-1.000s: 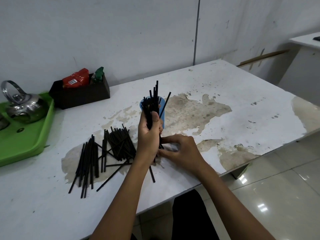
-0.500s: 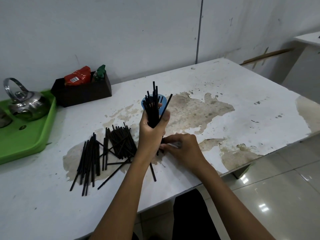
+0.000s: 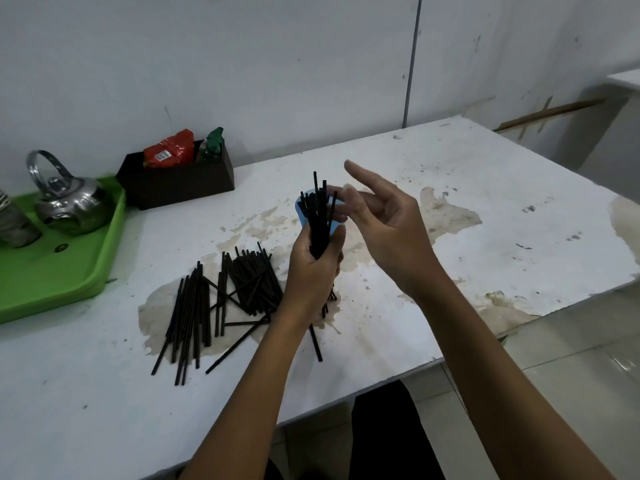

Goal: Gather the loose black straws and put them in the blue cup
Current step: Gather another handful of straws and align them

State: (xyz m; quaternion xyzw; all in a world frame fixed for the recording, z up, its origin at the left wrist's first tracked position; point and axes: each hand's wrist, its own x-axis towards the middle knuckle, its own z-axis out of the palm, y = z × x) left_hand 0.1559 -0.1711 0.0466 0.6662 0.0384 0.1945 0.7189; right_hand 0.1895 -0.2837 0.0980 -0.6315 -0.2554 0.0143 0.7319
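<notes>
From the head view, my left hand [image 3: 313, 268] grips a bundle of straws [image 3: 320, 216] upright, tips up, just in front of the blue cup [image 3: 300, 213], so I can square the ends. My right hand [image 3: 384, 220] hovers released beside the tips. Loose straws [image 3: 221, 296] lie flat on the worktop [image 3: 485, 216], left of the cup, mostly pointing away from me.

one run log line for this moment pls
left hand: grips bundle of thin black plastic straws | right hand: open beside bundle tops | blue plastic cup: behind bundle | loose black straws: on white table
</notes>
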